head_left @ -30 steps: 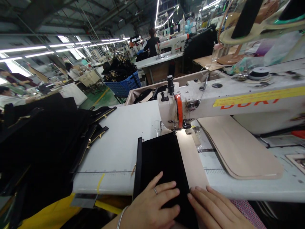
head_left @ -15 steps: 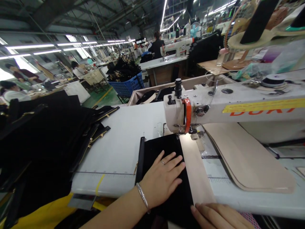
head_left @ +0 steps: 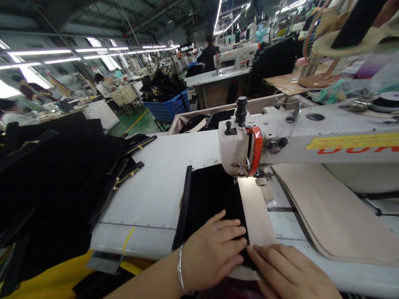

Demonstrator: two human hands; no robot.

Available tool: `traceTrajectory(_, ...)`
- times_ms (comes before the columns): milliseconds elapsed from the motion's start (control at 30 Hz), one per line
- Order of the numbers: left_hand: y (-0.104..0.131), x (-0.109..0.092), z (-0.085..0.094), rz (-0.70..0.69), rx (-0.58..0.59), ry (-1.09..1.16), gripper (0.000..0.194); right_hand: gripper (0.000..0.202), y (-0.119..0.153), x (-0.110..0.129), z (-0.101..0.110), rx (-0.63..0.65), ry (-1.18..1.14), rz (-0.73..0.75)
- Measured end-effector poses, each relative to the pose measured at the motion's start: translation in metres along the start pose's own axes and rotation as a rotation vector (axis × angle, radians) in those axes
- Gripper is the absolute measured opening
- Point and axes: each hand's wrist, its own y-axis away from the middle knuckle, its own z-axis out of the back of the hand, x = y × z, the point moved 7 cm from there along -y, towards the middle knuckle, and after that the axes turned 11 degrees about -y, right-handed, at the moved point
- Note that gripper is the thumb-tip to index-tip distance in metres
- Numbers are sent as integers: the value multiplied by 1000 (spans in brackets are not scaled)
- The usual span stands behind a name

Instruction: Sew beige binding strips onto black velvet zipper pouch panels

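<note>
A black fabric panel (head_left: 212, 195) lies along a beige panel (head_left: 256, 207) under the sewing machine head (head_left: 238, 147). Their seam edge runs to the needle area. My left hand (head_left: 212, 253), with a ring and a silver bangle, rests flat on the black panel, its fingers slightly apart. Close beside it, my right hand (head_left: 289, 270) has its fingers together at the near end of the beige panel, where the two fabrics meet. Its thumb is mostly hidden below. A black zipper strip (head_left: 183, 203) borders the black panel on the left.
Black zippered pieces (head_left: 62, 178) are heaped left of the white machine table (head_left: 140, 211). Beige panels (head_left: 330, 216) lie beneath the machine arm at right. Behind stand a blue crate (head_left: 168, 109) of black pieces and another sewing machine (head_left: 238, 58), with a person (head_left: 209, 54) nearby.
Both fabrics have fed forward under the machine head. My left hand sits lower on the black panel, nearer to me. My right hand has moved slightly up along the edge; the view has shifted slightly.
</note>
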Motion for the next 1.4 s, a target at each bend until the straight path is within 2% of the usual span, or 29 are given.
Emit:
traceTrajectory(100, 6, -2, -2, -19, -62, 12, 27, 30, -8, -5, 3, -44, -14, -13)
traceTrajectory(367, -2, 14, -12, -44, -106, -45, 21, 30, -14, -19, -5, -13, -38, -76)
traceTrajectory(567, -15, 27, -11, -41, -93, -127, 22, 33, -19, -34, -16, 34, -62, -162)
traceTrajectory(800, -33, 46, -12, -45, -78, -208, 23, 36, -36, -54, -17, 53, -28, -197)
traceTrajectory(1033, -49, 69, -16, -37, -70, -192, 24, 35, -52, -74, -21, 83, -15, -220)
traceTrajectory(1233, -67, 91, -15, -33, -118, -189, 19, 37, -63, -86, -25, 94, 15, -240)
traceTrajectory(1400, -80, 106, -17, -2, -91, -189, 17, 42, -65, -96, -34, 135, 23, -279)
